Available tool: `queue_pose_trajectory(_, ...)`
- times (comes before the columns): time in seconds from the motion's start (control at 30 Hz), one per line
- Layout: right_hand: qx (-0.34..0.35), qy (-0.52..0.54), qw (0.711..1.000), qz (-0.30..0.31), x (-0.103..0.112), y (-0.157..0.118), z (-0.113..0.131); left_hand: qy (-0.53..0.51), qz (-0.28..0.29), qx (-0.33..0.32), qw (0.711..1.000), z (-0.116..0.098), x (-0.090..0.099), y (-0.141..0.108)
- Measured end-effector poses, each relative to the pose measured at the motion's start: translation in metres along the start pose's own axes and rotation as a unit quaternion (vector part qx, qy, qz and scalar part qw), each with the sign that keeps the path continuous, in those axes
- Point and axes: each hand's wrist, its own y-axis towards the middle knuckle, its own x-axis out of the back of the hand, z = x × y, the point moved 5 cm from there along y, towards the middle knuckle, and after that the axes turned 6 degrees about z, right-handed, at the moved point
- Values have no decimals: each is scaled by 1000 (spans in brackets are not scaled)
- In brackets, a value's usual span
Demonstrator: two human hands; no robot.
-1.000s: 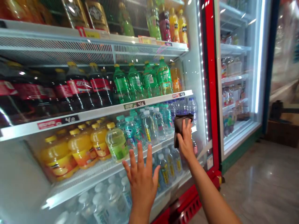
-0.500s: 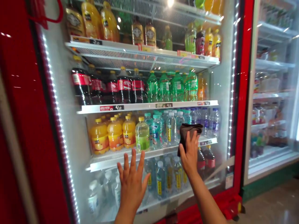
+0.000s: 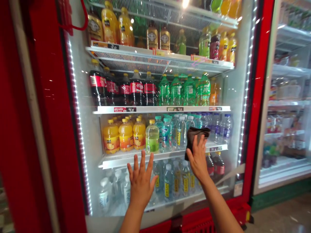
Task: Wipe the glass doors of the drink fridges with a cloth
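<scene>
My right hand (image 3: 198, 158) presses a folded dark cloth (image 3: 194, 134) against the glass door of a lit drinks cooler (image 3: 261, 97). Its fingers lie over the cloth, spread somewhat. To the left, my left hand (image 3: 142, 181) is held up with its fingers wide apart and nothing in it, at or near the glass. Behind the glass, a green-labelled bottle (image 3: 152, 137) stands above my left fingertips. Orange juice bottles (image 3: 111, 139) are left of it, and clear water bottles (image 3: 168, 183) stand on the shelf between my hands.
Cola bottles (image 3: 97, 84) and green bottles (image 3: 189, 90) fill the shelf above. A red handle (image 3: 85, 19) is at the upper left. A second cooler (image 3: 289, 129) stands at the right, beside the tiled floor (image 3: 279, 213).
The camera view has shifted, so the cooler sits further right in view. My left hand appears slightly higher and further right; my right hand with the cloth keeps nearly its place in the picture.
</scene>
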Motion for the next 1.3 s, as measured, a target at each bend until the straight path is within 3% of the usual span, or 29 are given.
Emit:
queue_pose_trajectory(0.1, 128, -62, 989, 38, -11, -22, 30, 8, 5, 4, 1000, 2, -1, -3)
queue_pose_trajectory(0.2, 194, -62, 979, 3, -16, -52, 17, 11, 7, 8, 1000, 5, 1, -4)
queue_pose_trajectory(0.3, 130, 1, 990, -59, -9, -58, -12, 12, 9, 15, 1000, 7, 5, -3)
queue_pose_trajectory(0.37, 65, 37, 994, -74, -2, -45, -14, 16, 13, 16, 1000, 7, 8, -3)
queue_pose_trajectory(0.47, 44, 31, 998, -40, -2, -20, 27, 24, 20, 12, 999, 8, 10, -4)
queue_pose_trajectory(0.57, 124, -26, 992, 27, -16, -15, 84, 31, 24, 9, 999, 10, 9, -6)
queue_pose_trajectory(0.63, 183, -51, 981, 40, -26, -26, 102, 34, 23, 11, 999, 12, 9, -8)
queue_pose_trajectory(0.7, 218, -47, 975, 19, -31, -41, 95, 31, 19, 16, 999, 15, 9, -9)
queue_pose_trajectory(0.77, 212, -17, 977, -32, -28, -52, 69, 23, 14, 22, 999, 17, 10, -8)
queue_pose_trajectory(0.9, 47, 55, 983, -169, -6, -44, 5, 6, 10, 26, 1000, 18, 11, -7)
queue_pose_trajectory(0.97, -33, 73, 981, -177, 0, -30, -3, 2, 9, 24, 1000, 17, 10, -7)
queue_pose_trajectory(1.03, -51, 65, 989, -126, -2, -16, 13, 0, 9, 24, 1000, 17, 10, -7)
queue_pose_trajectory(1.1, -2, 33, 998, -53, -11, -8, 46, 1, 8, 24, 1000, 18, 9, -7)
queue_pose_trajectory(1.2, 135, -29, 990, 17, -24, -19, 88, 5, 3, 32, 999, 21, 11, -8)
queue_pose_trajectory(1.3, 231, -48, 972, 6, -31, -48, 86, 6, 1, 45, 999, 23, 12, -8)
